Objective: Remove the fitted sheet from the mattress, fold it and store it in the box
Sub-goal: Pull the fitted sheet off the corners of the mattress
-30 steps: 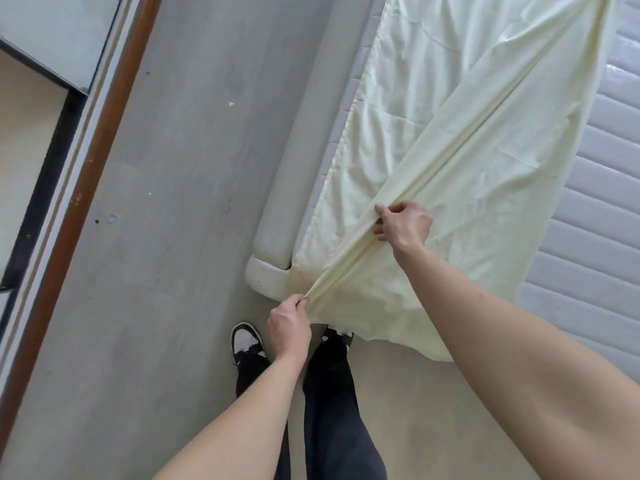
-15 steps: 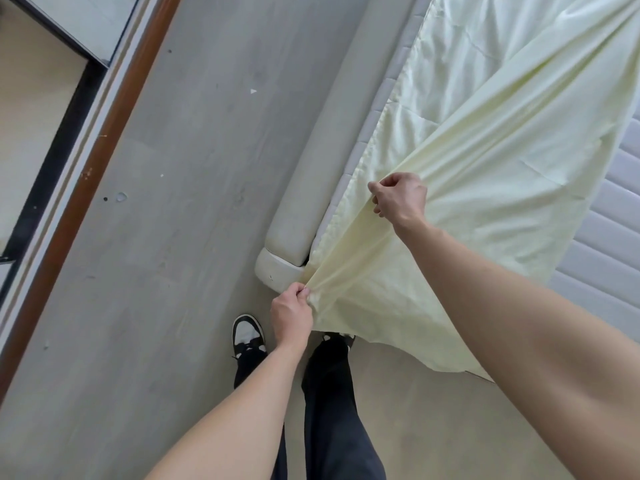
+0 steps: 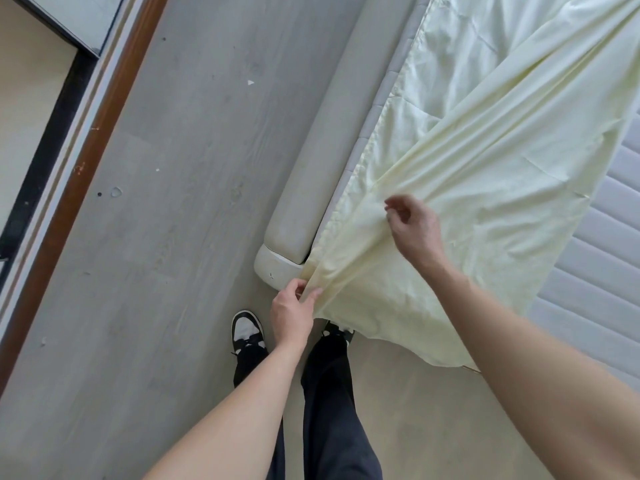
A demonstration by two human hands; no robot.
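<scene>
A pale yellow fitted sheet (image 3: 485,140) lies loose across the bed, pulled off the white quilted mattress (image 3: 595,265), which shows bare on the right. My left hand (image 3: 292,313) pinches the sheet's gathered corner just below the bed frame's rounded corner. My right hand (image 3: 414,228) hovers over the sheet a little further up, fingers curled and apart, with no fabric between them. The storage box is not in view.
The padded grey bed frame (image 3: 311,174) runs diagonally up from its corner. Grey wood floor (image 3: 173,202) lies to the left, bounded by a brown and white door frame (image 3: 86,140). My legs and black-and-white shoes (image 3: 246,330) stand at the bed's corner.
My right hand has let go of the sheet fold it was gripping and now hangs above the fabric. The left hand keeps its hold on the corner. The camera has shifted slightly.
</scene>
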